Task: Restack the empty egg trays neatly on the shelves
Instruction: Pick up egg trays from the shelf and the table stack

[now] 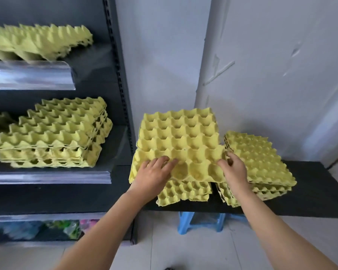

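Bench stacks (183, 191) lie half-hidden under top tray (183, 141), left hand (154, 170) flat on it, right hand (233, 169) pinching its edge.

Top-shelf tray stack (37, 42) blurred and cut off left, blue stool (185, 221) mostly hidden under board (310, 191).

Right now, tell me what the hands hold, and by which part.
The top egg tray: left hand lies on its near left cells, right hand grips its near right edge.
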`<state>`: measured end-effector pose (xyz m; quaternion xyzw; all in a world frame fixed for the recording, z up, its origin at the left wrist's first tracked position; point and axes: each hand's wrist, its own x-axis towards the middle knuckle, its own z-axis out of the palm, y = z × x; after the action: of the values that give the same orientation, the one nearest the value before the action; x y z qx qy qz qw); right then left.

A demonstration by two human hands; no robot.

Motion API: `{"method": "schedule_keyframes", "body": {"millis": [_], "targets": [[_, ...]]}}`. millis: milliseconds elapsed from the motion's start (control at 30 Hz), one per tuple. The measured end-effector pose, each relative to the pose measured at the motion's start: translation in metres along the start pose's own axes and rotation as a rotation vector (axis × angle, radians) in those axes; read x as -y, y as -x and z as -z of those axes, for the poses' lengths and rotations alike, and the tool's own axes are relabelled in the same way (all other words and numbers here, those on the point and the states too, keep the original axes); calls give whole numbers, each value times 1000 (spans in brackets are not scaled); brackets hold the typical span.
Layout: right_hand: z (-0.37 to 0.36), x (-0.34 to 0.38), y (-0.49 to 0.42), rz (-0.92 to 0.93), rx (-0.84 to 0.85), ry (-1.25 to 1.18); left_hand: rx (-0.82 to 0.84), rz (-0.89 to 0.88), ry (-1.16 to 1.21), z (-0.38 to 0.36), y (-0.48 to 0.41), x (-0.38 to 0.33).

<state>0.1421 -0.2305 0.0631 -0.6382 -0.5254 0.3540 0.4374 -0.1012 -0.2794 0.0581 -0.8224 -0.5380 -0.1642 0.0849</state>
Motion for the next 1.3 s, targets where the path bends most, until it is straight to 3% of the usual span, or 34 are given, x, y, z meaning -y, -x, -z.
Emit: {"method": "schedule_keyframes", "body": {"millis": [200, 467, 900, 1300], "targets": [[-19, 36, 65, 60, 88, -3, -101, 33, -59, 49, 81, 10], [-106, 87, 127, 103, 207, -29, -223, 140, -199, 112, 164, 70], [-359, 195, 227, 191, 306, -123, -152, 376, -301, 189, 316, 286], [-555, 267, 243, 378, 465, 55, -45, 689, -423, 209, 368, 467]]}}
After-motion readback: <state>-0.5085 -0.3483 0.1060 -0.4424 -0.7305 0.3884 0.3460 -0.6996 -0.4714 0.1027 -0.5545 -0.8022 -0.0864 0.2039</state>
